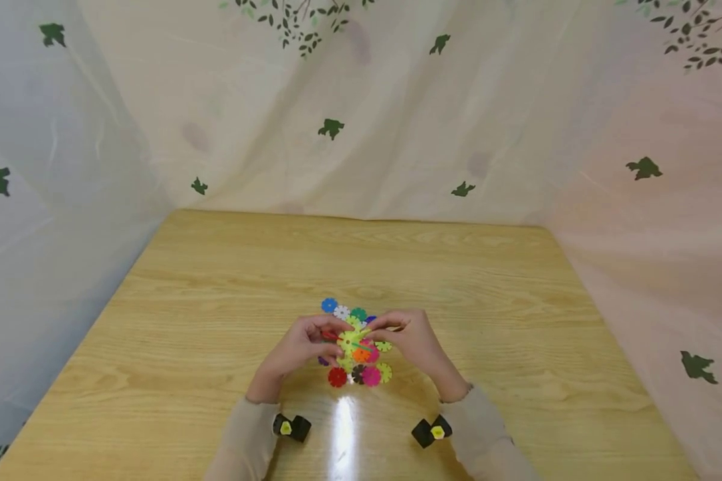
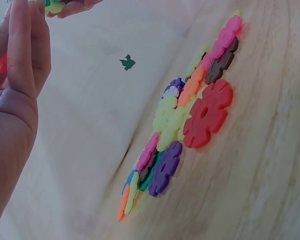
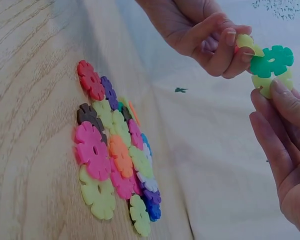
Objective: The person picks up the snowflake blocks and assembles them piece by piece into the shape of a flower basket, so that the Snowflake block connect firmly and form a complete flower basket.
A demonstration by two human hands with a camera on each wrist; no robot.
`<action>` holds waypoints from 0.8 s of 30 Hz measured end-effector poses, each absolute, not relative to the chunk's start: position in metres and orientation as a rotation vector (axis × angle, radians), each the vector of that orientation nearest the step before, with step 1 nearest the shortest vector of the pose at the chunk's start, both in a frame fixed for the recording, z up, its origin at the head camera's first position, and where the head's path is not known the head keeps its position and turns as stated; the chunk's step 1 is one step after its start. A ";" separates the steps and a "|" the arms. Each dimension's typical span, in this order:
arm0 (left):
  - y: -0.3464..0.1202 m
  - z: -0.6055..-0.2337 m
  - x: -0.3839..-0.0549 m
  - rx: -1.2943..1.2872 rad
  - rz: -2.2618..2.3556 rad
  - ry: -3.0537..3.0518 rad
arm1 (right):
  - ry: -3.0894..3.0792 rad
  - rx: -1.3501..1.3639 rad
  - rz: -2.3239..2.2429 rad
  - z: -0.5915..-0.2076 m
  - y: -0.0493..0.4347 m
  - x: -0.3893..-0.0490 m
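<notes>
Above a pile of flower-shaped plastic discs, both hands meet at a small group of joined discs. My left hand (image 1: pixel 299 349) pinches a yellow disc (image 3: pixel 247 44), and a bit of red disc (image 2: pixel 1 63) shows between its fingers in the left wrist view. My right hand (image 3: pixel 292 155) pinches another yellow disc (image 3: pixel 264 84) between thumb and fingers. A green disc (image 3: pixel 274 59) sits between these two yellow ones, touching both. How deep the slots are fitted together is partly hidden by the fingertips.
On the wooden table (image 1: pixel 186 321) the loose discs lie overlapping below the hands, among them a red disc (image 2: pixel 208 114), a purple disc (image 2: pixel 165 169), a pink disc (image 3: pixel 93 151) and an orange disc (image 3: pixel 121 156). A patterned cloth (image 1: pixel 397 160) hangs around the table's far and side edges.
</notes>
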State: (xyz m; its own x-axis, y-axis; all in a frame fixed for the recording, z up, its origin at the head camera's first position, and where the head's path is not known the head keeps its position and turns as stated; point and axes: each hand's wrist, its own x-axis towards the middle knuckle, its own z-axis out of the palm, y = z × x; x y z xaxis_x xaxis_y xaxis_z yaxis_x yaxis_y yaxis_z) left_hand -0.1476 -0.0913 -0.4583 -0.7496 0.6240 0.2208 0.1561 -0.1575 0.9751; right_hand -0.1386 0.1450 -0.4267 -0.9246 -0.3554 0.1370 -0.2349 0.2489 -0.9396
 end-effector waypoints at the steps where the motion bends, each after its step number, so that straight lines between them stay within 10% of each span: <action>1: -0.091 -0.458 -0.147 0.875 1.969 1.787 | 2.410 -0.572 -1.771 -0.427 0.145 -0.138; 24: -0.081 -0.462 -0.142 0.797 1.991 1.785 | 2.732 -0.854 -1.583 -0.420 0.149 -0.124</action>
